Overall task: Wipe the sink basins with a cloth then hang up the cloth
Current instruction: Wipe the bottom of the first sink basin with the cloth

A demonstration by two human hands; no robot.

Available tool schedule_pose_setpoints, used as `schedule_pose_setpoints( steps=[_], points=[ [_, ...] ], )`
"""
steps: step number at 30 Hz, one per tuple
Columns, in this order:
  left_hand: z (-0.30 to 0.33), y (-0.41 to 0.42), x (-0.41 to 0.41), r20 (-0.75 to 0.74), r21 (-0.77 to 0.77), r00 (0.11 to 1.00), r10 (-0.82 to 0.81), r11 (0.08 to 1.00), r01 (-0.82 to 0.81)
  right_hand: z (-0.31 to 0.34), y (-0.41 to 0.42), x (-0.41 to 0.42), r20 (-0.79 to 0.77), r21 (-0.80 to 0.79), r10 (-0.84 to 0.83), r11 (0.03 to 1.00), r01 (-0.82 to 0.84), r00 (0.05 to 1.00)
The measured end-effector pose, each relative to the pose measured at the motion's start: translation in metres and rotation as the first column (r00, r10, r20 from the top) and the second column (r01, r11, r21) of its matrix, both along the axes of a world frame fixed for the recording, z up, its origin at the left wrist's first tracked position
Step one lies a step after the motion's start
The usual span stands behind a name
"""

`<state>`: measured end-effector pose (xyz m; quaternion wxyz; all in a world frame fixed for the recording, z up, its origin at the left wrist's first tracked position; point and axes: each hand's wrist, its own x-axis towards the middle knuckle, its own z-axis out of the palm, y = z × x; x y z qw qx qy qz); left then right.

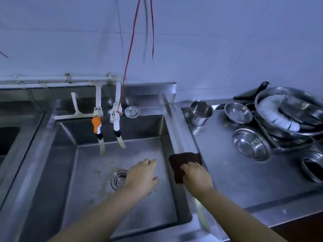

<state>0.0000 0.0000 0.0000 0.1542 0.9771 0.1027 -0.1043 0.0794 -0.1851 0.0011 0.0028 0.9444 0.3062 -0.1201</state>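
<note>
right hand (196, 175): fingers curled down onto the near end of the cloth, gripping it against the sink's right rim.
cloth (183, 163): one, dark brown-red, draped over the right rim of the sink basin; its far part lies flat on the rim, its near part hangs down the inside wall. Long axis runs from far-right to near-left.
left hand (142, 173): fingers straight and relaxed, holding nothing, palm down over the basin floor, just left of the cloth and apart from it.
sink basin (87, 180): steel; the drain strainer (119, 179) sits in the floor, partly behind the left hand. A second basin (7, 140) shows at the left edge.
taps: two above the basin's far wall, well beyond the cloth; one with an orange handle (96, 124), one white (116, 119).
tabletop (244, 186): steel, right of the cloth.
steel cup (200, 112): one, far right of the cloth.
small bowls: two, (238, 112) and (250, 144).
large basin (293, 110): holds stacked dishes, farthest from the cloth.
writing: no lettering can be read.
</note>
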Motion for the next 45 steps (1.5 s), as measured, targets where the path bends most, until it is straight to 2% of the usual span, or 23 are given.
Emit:
schedule_pose_setpoints(
  steps=[8,14,18,21,23,25,27,30,33,36,40,43,45],
  points=[
    [-0.063,-0.035,0.085,-0.047,-0.166,0.999,-0.019,0.986,0.011,-0.044,-0.019,0.083,0.021,0.155,-0.012,0.988,0.009,1.0],
    [-0.094,-0.042,0.12,-0.029,-0.214,0.999,-0.016,0.977,0.01,-0.07,-0.017,0.111,-0.028,0.101,0.018,0.995,-0.015,0.999],
    [-0.1,-0.043,0.127,0.032,-0.286,0.995,0.096,0.955,-0.083,-0.071,-0.019,0.121,-0.037,0.123,0.047,0.992,-0.042,0.998],
    [-0.1,-0.04,0.123,0.042,-0.296,0.992,0.121,0.95,-0.103,-0.065,-0.016,0.124,0.039,0.131,0.117,0.984,-0.121,0.992],
    [-0.1,-0.033,0.113,0.052,-0.355,0.986,0.16,0.926,-0.131,-0.059,-0.007,0.121,0.094,0.124,0.204,0.969,-0.215,0.974],
    [-0.098,-0.022,0.099,0.025,-0.447,0.975,0.221,0.875,-0.187,-0.055,0.01,0.117,0.119,0.12,0.288,0.946,-0.301,0.95],
    [-0.095,-0.005,0.082,-0.052,-0.502,0.943,0.329,0.808,-0.309,-0.054,0.03,0.112,0.106,0.149,0.347,0.921,-0.359,0.932],
    [-0.097,0.025,0.057,-0.133,-0.46,0.899,0.417,0.777,-0.429,-0.062,0.061,0.099,0.028,0.206,0.419,0.886,-0.415,0.908],
    [-0.107,0.049,0.036,-0.17,-0.426,0.869,0.464,0.761,-0.49,-0.082,0.085,0.086,-0.065,0.154,0.468,0.877,-0.455,0.881],
    [-0.131,0.059,0.016,-0.229,-0.4,0.866,0.444,0.768,-0.5,-0.11,0.097,0.069,-0.168,0.058,0.477,0.878,-0.474,0.863],
    [-0.177,0.051,-0.009,-0.37,-0.46,0.869,0.329,0.747,-0.479,-0.142,0.089,0.034,-0.327,-0.132,0.386,0.885,-0.446,0.863],
    [-0.207,0.04,-0.024,-0.444,-0.476,0.854,0.269,0.737,-0.48,-0.162,0.079,0.012,-0.484,-0.217,0.203,0.914,-0.342,0.851],
    [-0.223,0.034,-0.028,-0.472,-0.475,0.851,0.232,0.746,-0.467,-0.174,0.078,0.006,-0.523,-0.263,0.126,0.917,-0.3,0.843]
  ],
)
